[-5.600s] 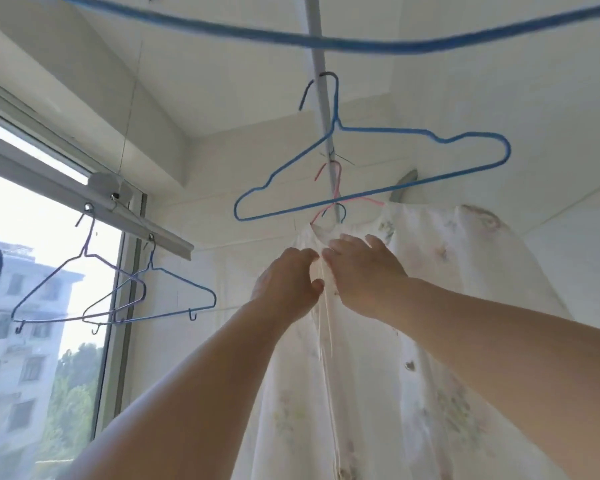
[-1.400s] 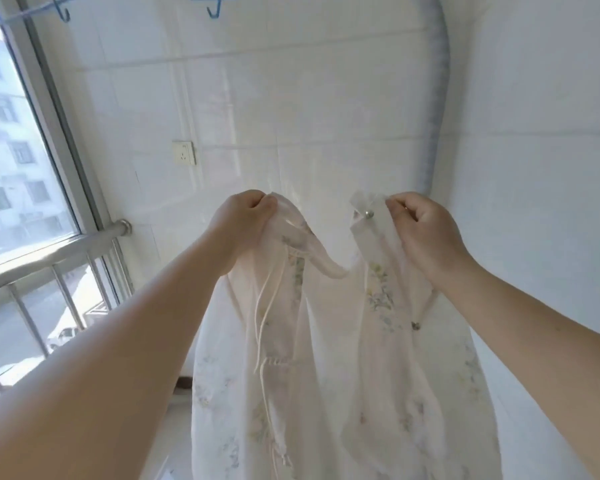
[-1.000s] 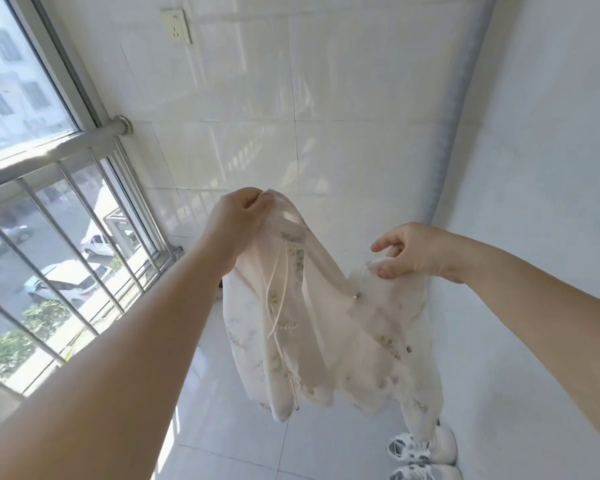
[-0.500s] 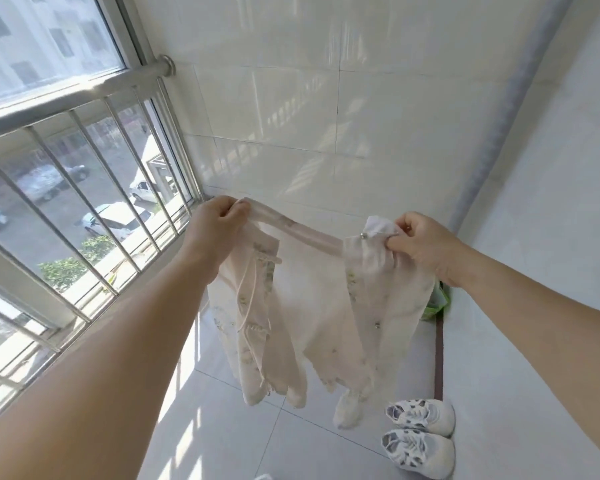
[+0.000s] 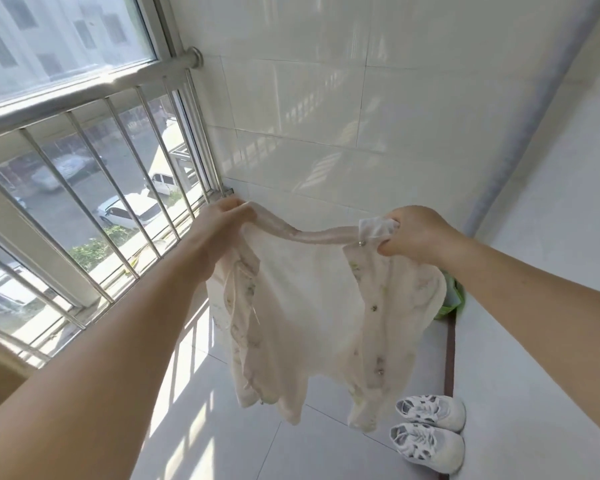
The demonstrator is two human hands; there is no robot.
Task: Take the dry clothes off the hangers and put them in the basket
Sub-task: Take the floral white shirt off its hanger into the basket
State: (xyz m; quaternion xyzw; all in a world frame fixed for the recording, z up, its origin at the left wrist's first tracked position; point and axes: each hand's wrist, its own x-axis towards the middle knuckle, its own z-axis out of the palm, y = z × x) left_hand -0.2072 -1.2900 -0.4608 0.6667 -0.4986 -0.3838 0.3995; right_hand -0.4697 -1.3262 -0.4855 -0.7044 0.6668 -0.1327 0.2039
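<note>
below the fingers of both hands hangs a pale floral shirt (image 5: 312, 306), held up in the air above the white tiled floor (image 5: 194, 427), its neckline stretched in a sagging band between the two grips and its open front panels drooping down from them. beyond the left fingers, a barred window railing (image 5: 94, 161) runs along the side, with parked cars visible outside through it. past the right fingers, a grey pipe (image 5: 520, 140) climbs the wall corner. under the right fingers, beside the shirt's lower hem, sits a pair of white sneakers (image 5: 430, 427). the left hand (image 5: 219, 230) is clenched around one end of the collar. the right hand (image 5: 416, 233) pinches the other end, fingers curled on the fabric. just beneath the right wrist, a green object (image 5: 452, 299) peeks out behind the shirt; i cannot tell what it is.
</note>
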